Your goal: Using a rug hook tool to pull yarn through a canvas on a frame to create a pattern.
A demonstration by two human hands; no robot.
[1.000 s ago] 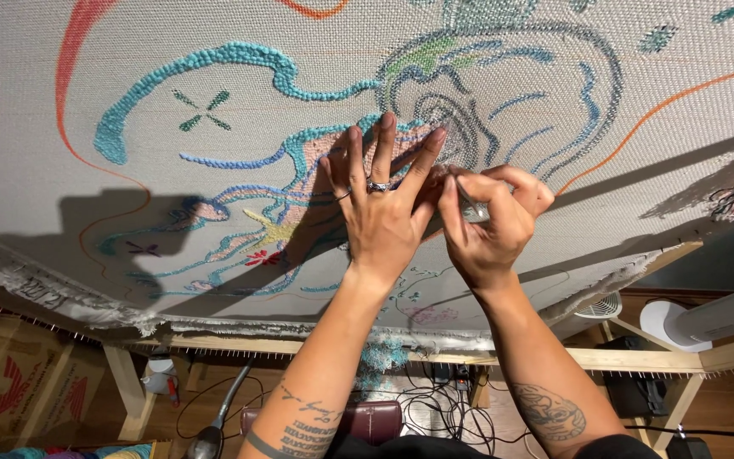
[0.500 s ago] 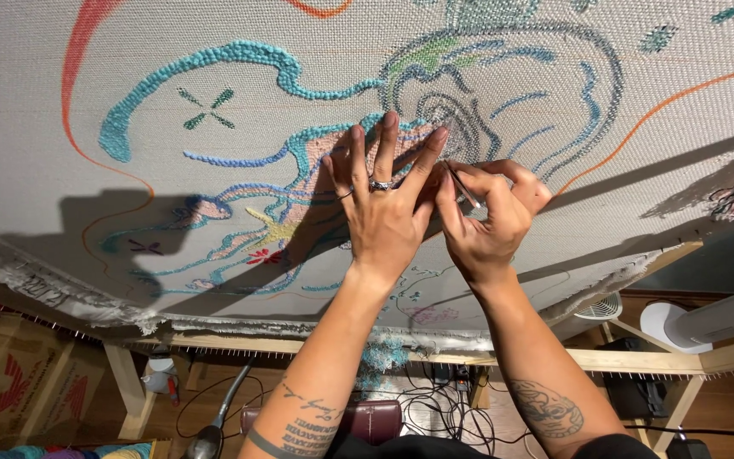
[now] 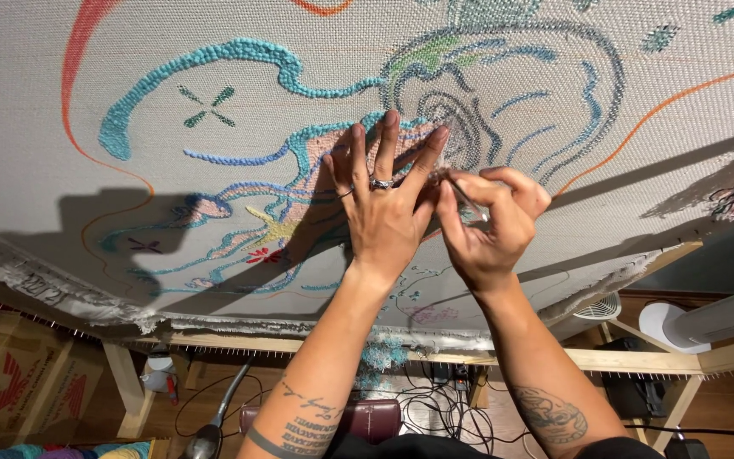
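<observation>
Wooden frame (image 3: 639, 361) runs across the lower part of the view, pale timber rails with rows of small nails along the edges; a slanted leg (image 3: 125, 387) shows lower left. Floor (image 3: 214, 399) is brown wood, partly covered by tangled black cables (image 3: 435, 399). Cardboard boxes (image 3: 10, 382) stacked at far left. White fan (image 3: 596, 308) and a white cylindrical unit (image 3: 707, 316) sit right. Strong light from one side, hard dark shadows. Dark wall patch (image 3: 724, 255) at right.
</observation>
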